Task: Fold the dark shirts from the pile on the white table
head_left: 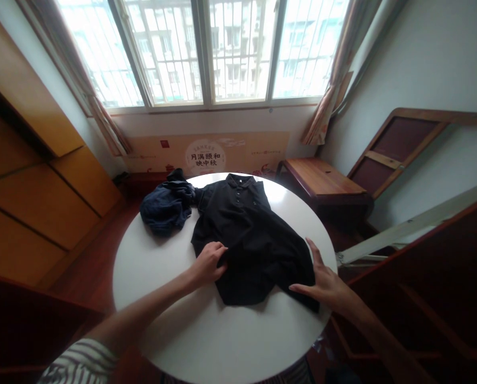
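A black polo shirt (246, 229) lies front up on the round white table (142, 277), its collar toward the window and its hem toward me. The lower part is rumpled and spreads out to the right. My left hand (211, 262) is closed on the shirt's left side, pinching the cloth between thumb and fingers. On the right, my right hand (322, 282) has thumb and fingers spread apart around the shirt's lower right edge, with no grip on the cloth visible. A crumpled dark blue garment (166, 208) sits at the table's left, touching the shirt's sleeve.
A wooden stool or low table (322, 178) stands beyond the table at the right, near a leaning framed panel (398, 149). Orange cabinets (42, 197) line the left wall. A printed banner (206, 154) hangs under the barred window.
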Motion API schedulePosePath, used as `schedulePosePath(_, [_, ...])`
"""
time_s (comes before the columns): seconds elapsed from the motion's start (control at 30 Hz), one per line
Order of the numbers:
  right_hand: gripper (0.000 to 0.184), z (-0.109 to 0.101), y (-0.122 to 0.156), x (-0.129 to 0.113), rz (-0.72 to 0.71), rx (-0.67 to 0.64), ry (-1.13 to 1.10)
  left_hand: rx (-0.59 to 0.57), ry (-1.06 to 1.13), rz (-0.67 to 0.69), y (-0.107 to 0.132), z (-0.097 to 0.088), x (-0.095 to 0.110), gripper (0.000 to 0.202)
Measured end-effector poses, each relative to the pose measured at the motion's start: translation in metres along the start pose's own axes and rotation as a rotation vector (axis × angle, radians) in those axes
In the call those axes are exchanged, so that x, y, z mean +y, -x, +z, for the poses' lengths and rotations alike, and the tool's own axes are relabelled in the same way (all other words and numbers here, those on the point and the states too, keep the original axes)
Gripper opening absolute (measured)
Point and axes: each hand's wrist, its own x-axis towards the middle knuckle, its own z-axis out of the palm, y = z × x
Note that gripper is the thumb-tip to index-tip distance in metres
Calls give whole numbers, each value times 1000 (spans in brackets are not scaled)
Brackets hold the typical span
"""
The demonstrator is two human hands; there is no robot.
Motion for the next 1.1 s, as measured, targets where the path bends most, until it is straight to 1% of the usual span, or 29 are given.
schedulePosePath(0.07, [110, -2, 4, 2, -34, -20, -65, 8, 52, -10, -2, -3, -2, 18])
schedulePosePath(0.1, [103, -6, 6, 2, -30, -7, -112, 46, 90, -17, -1, -9, -2, 16])
schedulePosePath(0.17, [96, -18, 9, -1, -4, 51, -257, 180, 165, -39, 7, -25, -5, 16])
schedulePosePath(0.27, [89, -42, 17, -8, 59, 127, -491, 400, 237, -78, 31, -55, -17, 13])
schedulePosePath(0.3, [84, -48, 19, -10, 88, 140, -547, 443, 266, -94, 41, -63, -23, 11])
schedulePosePath(0.37, [72, -56, 21, -8, 138, 124, -601, 466, 349, -115, 65, -75, -38, 12])
schedulePosePath(0.43, [61, -54, 20, -1, 136, 48, -562, 452, 437, -128, 89, -81, -53, 18])
schedulePosePath(0.47, [57, -50, 19, 3, 108, 11, -492, 423, 466, -145, 100, -83, -58, 22])
schedulePosePath(0.5, [54, -44, 18, 8, 64, 7, -383, 372, 475, -168, 110, -84, -62, 25])
schedulePosePath(0.53, [50, -37, 17, 11, 10, 54, -239, 292, 465, -196, 118, -85, -62, 26])
schedulePosePath(0.57, [47, -28, 17, 13, -53, 142, -75, 200, 434, -222, 125, -86, -60, 27])
schedulePosePath(0.6, [45, -18, 18, 12, -123, 248, 84, 119, 385, -242, 129, -86, -55, 28])
schedulePosePath(0.63, [42, -8, 21, 9, -206, 339, 212, 61, 325, -247, 133, -85, -48, 28])
schedulePosePath(0.67, [39, 2, 24, 3, -300, 379, 294, 22, 261, -234, 135, -84, -39, 27])
schedulePosePath(0.7, [38, 12, 29, -5, -399, 350, 336, -8, 198, -207, 136, -81, -29, 24])
schedulePosePath(0.73, [37, 22, 34, -14, -494, 257, 351, -32, 134, -168, 137, -78, -20, 22])
schedulePosePath(0.77, [39, 31, 39, -24, -579, 132, 354, -59, 69, -123, 138, -73, -11, 29])
schedulePosePath(0.8, [47, 40, 44, -33, -647, 14, 359, -89, 6, -76, 139, -68, -5, 44])
schedulePosePath(0.83, [57, 47, 48, -40, -696, -80, 372, -112, -53, -38, 141, -62, -2, 57])
schedulePosePath(0.87, [65, 54, 51, -46, -727, -138, 390, -116, -104, -16, 143, -56, -1, 63])
schedulePosePath(0.9, [65, 59, 53, -50, -746, -163, 407, -108, -140, -10, 145, -51, -2, 60])
schedulePosePath(0.93, [56, 63, 53, -52, -755, -172, 421, -94, -159, -11, 148, -48, -4, 53])
schedulePosePath(1.0, [31, 65, 51, -53, -752, -179, 447, -64, -163, -25, 153, -44, -11, 41])
schedulePosePath(1.03, [27, 65, 50, -53, -746, -180, 458, -51, -159, -33, 155, -44, -13, 39])
schedulePosePath(1.1, [29, 61, 47, -52, -745, -178, 468, -34, -151, -44, 156, -44, -15, 44])
